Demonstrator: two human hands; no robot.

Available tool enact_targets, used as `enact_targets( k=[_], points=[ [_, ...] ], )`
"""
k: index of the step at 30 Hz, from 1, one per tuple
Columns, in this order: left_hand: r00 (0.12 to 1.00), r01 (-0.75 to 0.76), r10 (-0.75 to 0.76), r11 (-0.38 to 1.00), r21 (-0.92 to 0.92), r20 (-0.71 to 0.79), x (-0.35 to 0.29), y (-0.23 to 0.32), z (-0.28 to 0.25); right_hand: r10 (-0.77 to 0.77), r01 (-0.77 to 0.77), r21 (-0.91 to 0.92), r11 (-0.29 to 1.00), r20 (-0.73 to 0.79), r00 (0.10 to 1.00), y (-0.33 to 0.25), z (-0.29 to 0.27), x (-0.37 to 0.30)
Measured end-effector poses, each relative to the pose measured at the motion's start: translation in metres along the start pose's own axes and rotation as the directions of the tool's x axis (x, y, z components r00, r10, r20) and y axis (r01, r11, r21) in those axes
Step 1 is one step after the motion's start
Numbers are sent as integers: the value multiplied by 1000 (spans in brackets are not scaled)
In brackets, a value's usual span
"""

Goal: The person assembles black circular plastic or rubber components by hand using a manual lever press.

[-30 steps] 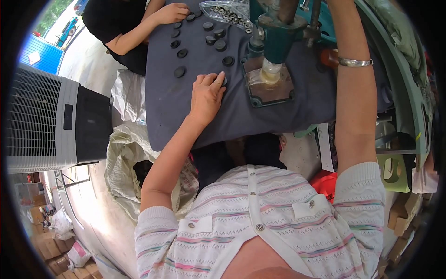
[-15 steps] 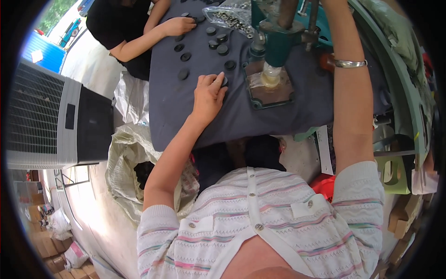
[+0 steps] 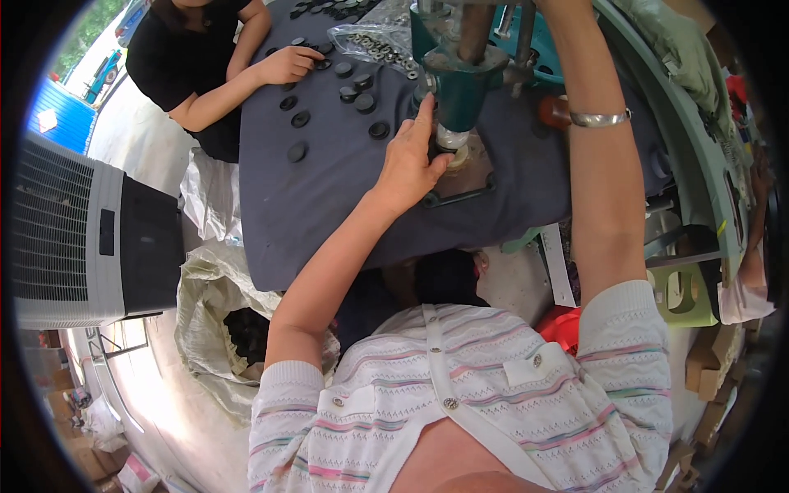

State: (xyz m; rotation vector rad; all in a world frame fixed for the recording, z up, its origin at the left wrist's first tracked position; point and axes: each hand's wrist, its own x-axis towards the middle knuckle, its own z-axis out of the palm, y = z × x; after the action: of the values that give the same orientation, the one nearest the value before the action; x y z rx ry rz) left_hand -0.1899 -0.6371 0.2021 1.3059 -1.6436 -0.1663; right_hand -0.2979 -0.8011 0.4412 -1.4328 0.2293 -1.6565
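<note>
My left hand (image 3: 409,164) is at the left side of a green hand press (image 3: 456,94). Its index finger stretches up along the press, and its thumb reaches in below the press head, well apart from it. Near the thumb tip, a dark rim (image 3: 446,150) shows under the clear lower end of the press head, above a pale round seat (image 3: 459,158) on the base plate. My right arm stretches up past the press; only the lower part of my right hand (image 3: 567,6) shows at the top edge, its fingers out of the picture.
Several round black caps (image 3: 366,103) lie on the grey cloth (image 3: 329,214). A clear bag of small metal parts (image 3: 378,45) lies behind them. Across the left corner, a co-worker's hand (image 3: 288,64) touches caps. A teal basin (image 3: 546,49) stands behind the press; an open woven sack (image 3: 205,287) is below left.
My left hand has moved right, from a black cap on the cloth to the press. The press head sits lower over its seat. The whole view has shifted slightly.
</note>
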Motion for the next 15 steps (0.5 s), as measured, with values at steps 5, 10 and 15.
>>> enact_targets(
  k=[5, 10, 15],
  points=[
    [996, 80, -81, 996, -35, -25, -6, -6, -2, -115, 124, 118, 985, -83, 990, -30, 6, -42],
    [995, 101, -100, 992, -82, 7, 0, -2, 3, -297, 277, 176, 945, 97, 950, -58, -50, -68],
    [990, 142, -141, 987, -75, 23, -5, -7, 0, -427, 359, 307, 882, 191, 884, -57, -73, -132]
  ],
)
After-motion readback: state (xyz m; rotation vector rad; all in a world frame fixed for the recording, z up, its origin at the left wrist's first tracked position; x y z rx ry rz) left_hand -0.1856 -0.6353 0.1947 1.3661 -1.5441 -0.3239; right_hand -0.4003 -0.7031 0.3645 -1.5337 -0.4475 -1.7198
